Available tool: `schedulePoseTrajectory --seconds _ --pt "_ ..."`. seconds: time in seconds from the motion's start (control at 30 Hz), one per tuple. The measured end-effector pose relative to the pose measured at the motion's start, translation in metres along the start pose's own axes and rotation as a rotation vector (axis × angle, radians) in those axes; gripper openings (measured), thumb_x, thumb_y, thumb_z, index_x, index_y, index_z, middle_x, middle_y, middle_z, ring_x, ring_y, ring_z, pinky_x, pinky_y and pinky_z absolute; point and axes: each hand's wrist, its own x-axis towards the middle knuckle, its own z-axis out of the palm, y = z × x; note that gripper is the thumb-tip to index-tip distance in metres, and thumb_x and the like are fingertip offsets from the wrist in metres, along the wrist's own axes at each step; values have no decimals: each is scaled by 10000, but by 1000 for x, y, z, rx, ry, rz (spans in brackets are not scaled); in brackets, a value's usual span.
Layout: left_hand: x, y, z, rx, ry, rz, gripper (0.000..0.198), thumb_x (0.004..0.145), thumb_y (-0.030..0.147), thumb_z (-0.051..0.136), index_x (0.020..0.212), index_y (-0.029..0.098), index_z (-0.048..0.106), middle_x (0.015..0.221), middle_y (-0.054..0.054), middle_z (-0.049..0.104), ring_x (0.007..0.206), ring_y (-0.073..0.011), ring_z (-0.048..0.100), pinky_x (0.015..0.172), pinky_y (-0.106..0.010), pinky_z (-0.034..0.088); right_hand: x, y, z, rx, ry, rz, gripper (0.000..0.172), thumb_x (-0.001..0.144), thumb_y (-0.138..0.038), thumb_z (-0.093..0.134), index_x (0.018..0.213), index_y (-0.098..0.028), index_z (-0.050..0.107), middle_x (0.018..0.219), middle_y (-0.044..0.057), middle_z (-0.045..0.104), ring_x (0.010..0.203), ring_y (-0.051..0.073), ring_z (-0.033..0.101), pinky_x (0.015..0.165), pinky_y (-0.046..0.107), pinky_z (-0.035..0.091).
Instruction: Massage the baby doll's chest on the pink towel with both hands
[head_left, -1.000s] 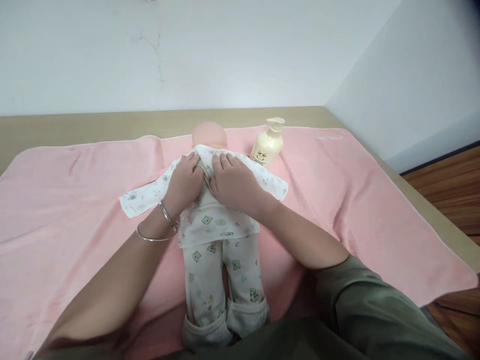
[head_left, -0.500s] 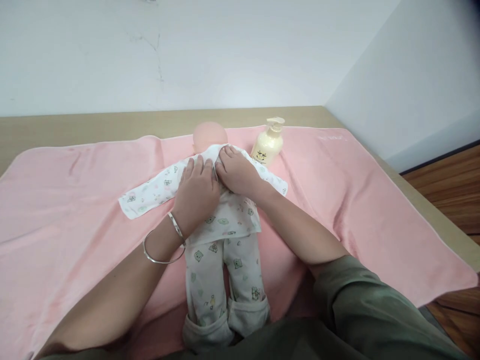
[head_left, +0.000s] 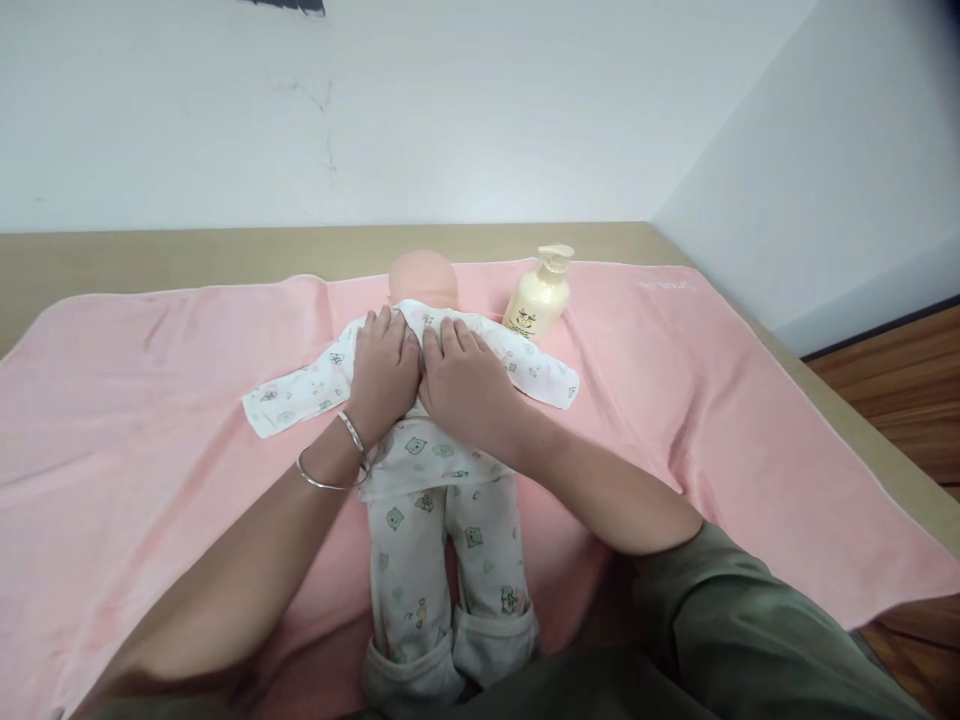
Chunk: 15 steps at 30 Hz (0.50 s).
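A baby doll (head_left: pixel 424 275) lies on the pink blanket, its bald head pointing away from me and its face not visible. It wears a white printed top (head_left: pixel 420 460) with the sleeves spread to both sides, and matching trousers (head_left: pixel 412 580) whose legs reach toward me. On the upper part of the top, my left hand (head_left: pixel 384 375) rests flat with its fingers stretched away from me. Beside it my right hand (head_left: pixel 469 385) also lies flat on the cloth, open, the two hands touching or nearly so near the thumbs.
A cream pump bottle (head_left: pixel 538 300) stands by the doll's right-hand sleeve. The pink blanket (head_left: pixel 165 400) covers most of the wooden table (head_left: pixel 225 245), which meets a white wall behind. Brown wooden panelling (head_left: pixel 900 390) is at the right.
My right hand has come down from the collar and spread flatter on the top. The left hand has shifted slightly left. The view has tilted up a little.
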Motion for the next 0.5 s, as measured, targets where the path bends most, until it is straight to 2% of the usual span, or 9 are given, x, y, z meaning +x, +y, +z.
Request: schedulePoseTrajectory --seconds 0.1,0.17,0.23,0.37,0.5 --pt "-3 0 4 8 4 5 453 1008 223 252 1194 125 654 1415 -198 638 1527 -333 435 1347 -568 236 9 8 -2 117 8 -9 548 1055 -210 386 1524 56 485 1592 317 500 1544 382 446 1285 502 363" --pt "-4 0 5 -53 41 -70 506 1019 276 266 1366 108 594 1541 -189 568 1545 -321 426 1355 -554 236 19 17 -1 215 -1 -3 517 1049 -184 353 1482 27 540 1553 279 561 1522 352 476 1273 474 386" --pt "-4 1 6 -100 66 -141 551 1024 325 288 1461 108 544 1612 -174 511 1565 -309 408 1359 -534 242 29 24 4 287 0 52 523 1055 -184 320 1493 5 535 1576 252 547 1536 341 457 1279 485 378" --pt "-5 3 6 -140 76 -194 544 1014 355 339 1447 124 574 1607 -162 523 1559 -300 417 1355 -505 266 41 32 17 351 29 165 589 1066 -243 359 1599 5 398 1720 248 333 1638 374 262 1347 550 228" --pt "-5 3 7 -170 113 -163 452 1008 314 337 1330 193 630 1485 -120 626 1460 -291 508 1310 -526 328 37 33 11 471 1 133 609 1035 -269 425 1587 -12 430 1729 237 322 1650 389 224 1350 582 219"
